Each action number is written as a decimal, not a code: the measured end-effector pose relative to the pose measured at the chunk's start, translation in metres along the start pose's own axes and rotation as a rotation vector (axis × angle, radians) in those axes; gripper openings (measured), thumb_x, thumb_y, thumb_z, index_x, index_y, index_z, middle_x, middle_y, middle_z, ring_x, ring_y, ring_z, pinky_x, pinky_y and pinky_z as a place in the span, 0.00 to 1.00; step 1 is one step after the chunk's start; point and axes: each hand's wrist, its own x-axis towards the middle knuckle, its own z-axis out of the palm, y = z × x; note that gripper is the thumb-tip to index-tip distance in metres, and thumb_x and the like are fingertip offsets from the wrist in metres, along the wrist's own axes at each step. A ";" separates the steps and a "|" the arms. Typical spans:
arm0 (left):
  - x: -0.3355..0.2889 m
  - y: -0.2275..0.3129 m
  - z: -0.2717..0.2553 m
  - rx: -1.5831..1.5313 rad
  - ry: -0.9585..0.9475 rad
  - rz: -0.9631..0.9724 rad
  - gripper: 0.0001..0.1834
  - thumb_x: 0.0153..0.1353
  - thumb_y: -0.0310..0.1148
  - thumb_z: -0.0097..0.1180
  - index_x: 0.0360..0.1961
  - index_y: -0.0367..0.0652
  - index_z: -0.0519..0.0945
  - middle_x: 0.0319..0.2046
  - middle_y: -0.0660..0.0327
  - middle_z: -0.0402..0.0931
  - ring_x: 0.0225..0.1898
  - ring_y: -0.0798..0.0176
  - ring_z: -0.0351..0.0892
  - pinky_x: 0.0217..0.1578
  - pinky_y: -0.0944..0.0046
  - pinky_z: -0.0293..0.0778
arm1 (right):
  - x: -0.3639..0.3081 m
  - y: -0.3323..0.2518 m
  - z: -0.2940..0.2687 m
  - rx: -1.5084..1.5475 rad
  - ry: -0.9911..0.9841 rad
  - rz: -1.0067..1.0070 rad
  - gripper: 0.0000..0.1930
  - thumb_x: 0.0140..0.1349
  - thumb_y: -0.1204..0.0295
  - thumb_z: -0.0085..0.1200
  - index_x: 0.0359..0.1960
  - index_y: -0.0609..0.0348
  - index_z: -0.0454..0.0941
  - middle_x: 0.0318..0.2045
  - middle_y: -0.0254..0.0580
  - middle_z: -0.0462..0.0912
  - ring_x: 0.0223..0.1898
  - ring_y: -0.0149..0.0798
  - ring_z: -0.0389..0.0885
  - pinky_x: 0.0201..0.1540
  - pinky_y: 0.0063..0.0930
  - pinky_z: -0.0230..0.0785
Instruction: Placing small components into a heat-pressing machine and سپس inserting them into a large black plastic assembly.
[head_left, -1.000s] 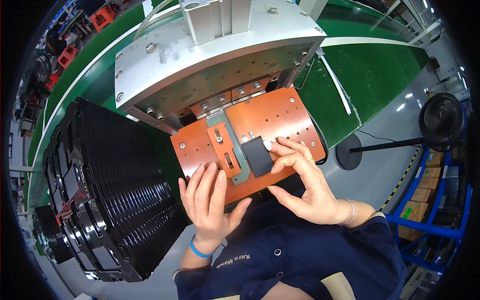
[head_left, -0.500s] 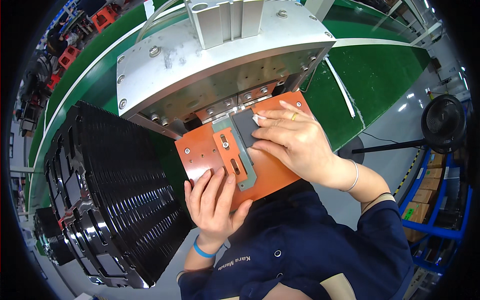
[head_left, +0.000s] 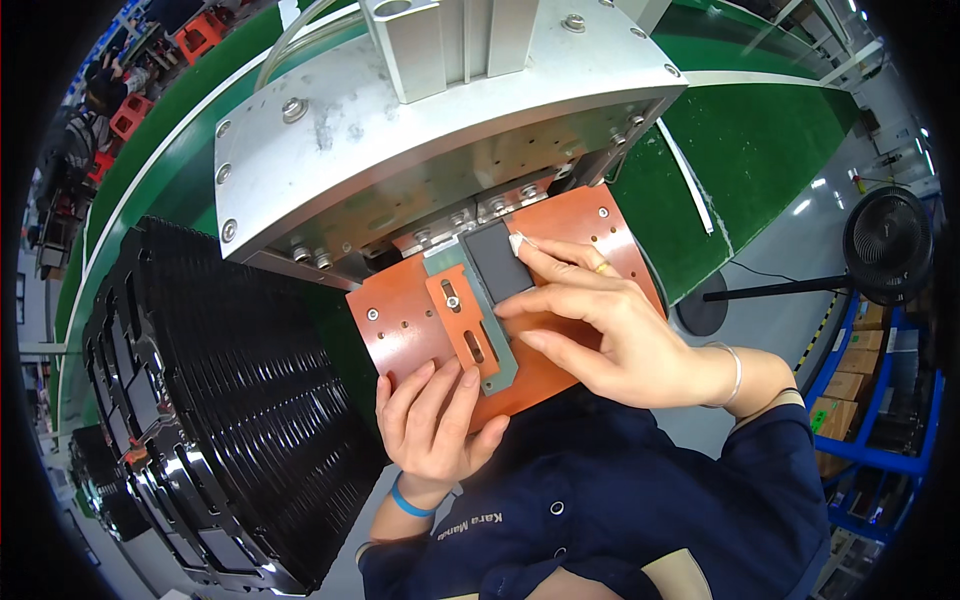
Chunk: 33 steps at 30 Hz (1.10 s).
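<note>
On an orange board (head_left: 540, 362) lies a flat dark grey rectangular plate (head_left: 492, 258), against a greenish metal strip (head_left: 499, 376). A slotted orange block (head_left: 463, 327) is screwed onto that strip. My right hand (head_left: 630, 335) is over the board's right part, thumb and index finger apart. Its index fingertip is at the plate's near edge; another fingertip, with a small white piece (head_left: 517, 243) on or against it, is by the plate's right edge. I cannot tell how the white piece is held. My left hand (head_left: 430, 425) rests open, its fingertips on the board's near left edge.
A large metal press-like fixture (head_left: 430, 130) stands just beyond the board. Ribbed black trays (head_left: 250, 400) are stacked at the left. A white strip (head_left: 686, 178) lies on the green table (head_left: 780, 140); a black fan (head_left: 886, 245) and blue shelf (head_left: 870, 455) stand at right.
My right hand has drawn back toward me and rightward, its thumb and index finger opening and uncovering more of the grey plate. My left hand stays at the board's edge. The view has shifted slightly.
</note>
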 end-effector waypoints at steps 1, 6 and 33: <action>0.001 0.000 0.001 -0.010 0.016 0.002 0.23 0.63 0.53 0.52 0.47 0.46 0.82 0.44 0.61 0.80 0.51 0.57 0.73 0.63 0.49 0.58 | -0.002 -0.002 -0.006 0.123 -0.087 0.051 0.11 0.59 0.74 0.58 0.44 0.58 0.81 0.58 0.58 0.72 0.62 0.53 0.69 0.58 0.38 0.65; 0.002 -0.001 0.003 -0.034 0.036 0.005 0.22 0.60 0.49 0.56 0.46 0.44 0.83 0.44 0.60 0.80 0.50 0.56 0.74 0.62 0.50 0.59 | 0.021 0.004 -0.026 0.864 -0.149 0.439 0.10 0.65 0.75 0.53 0.45 0.57 0.67 0.39 0.31 0.74 0.44 0.25 0.75 0.50 0.23 0.68; -0.078 0.036 -0.089 0.269 0.330 0.126 0.12 0.54 0.33 0.61 0.41 0.56 0.85 0.40 0.68 0.82 0.46 0.67 0.78 0.62 0.52 0.62 | 0.108 -0.167 0.120 0.103 0.004 -0.675 0.14 0.49 0.61 0.66 0.35 0.55 0.84 0.31 0.35 0.76 0.39 0.40 0.74 0.36 0.32 0.72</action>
